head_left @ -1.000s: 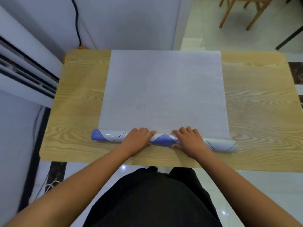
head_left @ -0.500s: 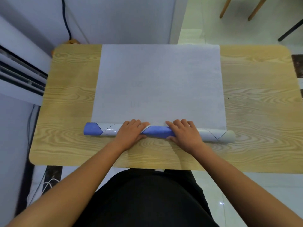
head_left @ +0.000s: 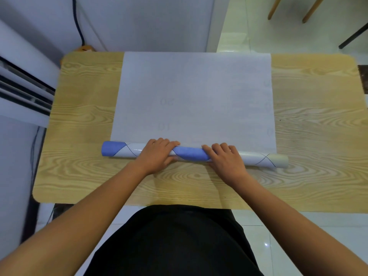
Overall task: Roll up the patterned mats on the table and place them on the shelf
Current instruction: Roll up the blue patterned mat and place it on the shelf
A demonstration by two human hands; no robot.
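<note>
Head view: I note left hand (head_left: 157,154) and right hand (head_left: 225,159) curled round the part-rolled mat (head_left: 189,153) near the desk's (head_left: 83,176) front edge. Uneven pushing, I judge, could telescope it.

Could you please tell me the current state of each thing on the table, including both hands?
mat: partly rolled; the far part lies flat, plain side up.
roll: the mat's near end, lying crosswise on the table, pattern outward.
left hand: fingers curled over the roll, left of its middle.
right hand: fingers curled over the roll, right of its middle.
table: bears the mat.
</note>
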